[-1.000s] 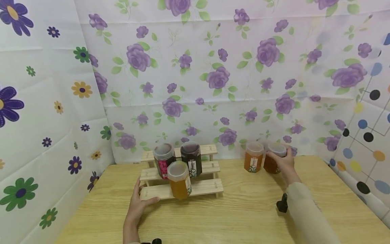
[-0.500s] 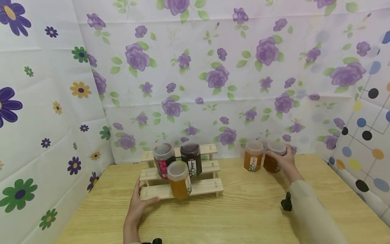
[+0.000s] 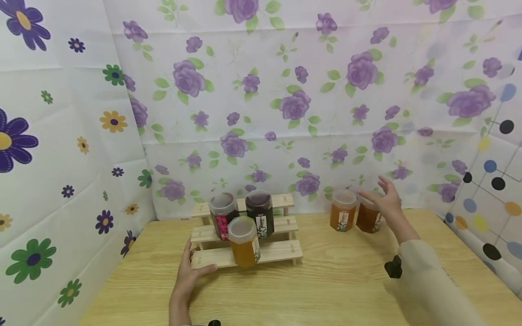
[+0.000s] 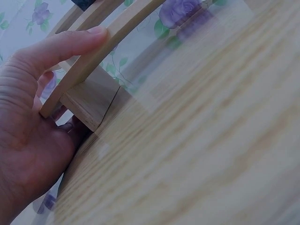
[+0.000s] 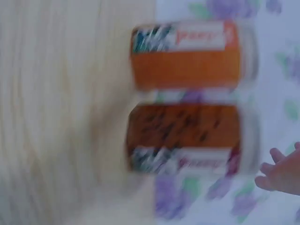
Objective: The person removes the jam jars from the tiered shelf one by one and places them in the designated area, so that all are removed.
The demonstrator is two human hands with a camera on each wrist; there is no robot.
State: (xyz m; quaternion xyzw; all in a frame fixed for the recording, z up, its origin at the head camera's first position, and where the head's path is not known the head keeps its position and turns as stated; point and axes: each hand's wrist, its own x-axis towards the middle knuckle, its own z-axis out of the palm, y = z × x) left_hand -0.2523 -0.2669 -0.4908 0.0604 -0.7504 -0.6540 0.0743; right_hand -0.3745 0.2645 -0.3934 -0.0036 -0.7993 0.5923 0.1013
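My left hand [image 3: 188, 274] grips the left end of a three-step wooden display stand [image 3: 281, 250]; in the left wrist view its thumb lies on the front board and its fingers reach behind. On the stand are a jar of amber honey [image 3: 244, 251] in front, a pink-labelled jar [image 3: 222, 222] and a dark jar [image 3: 263, 217] behind. My right hand [image 3: 388, 203] is just above a reddish-brown jar [image 3: 368, 221], fingers spread and holding nothing. That jar shows dark specks in the right wrist view. An orange jar [image 5: 187, 65] is beside it.
Everything stands on a wood-grain table [image 3: 326, 285]. A flower-printed curtain [image 3: 261, 113] hangs right behind the stand and jars. Other printed sheets close off the left [image 3: 73, 181] and right [image 3: 489, 203] sides.
My right hand has let go of the reddish-brown jar and risen off its lid, fingers opening. The jar stays standing in place. My left hand keeps its grip on the stand.
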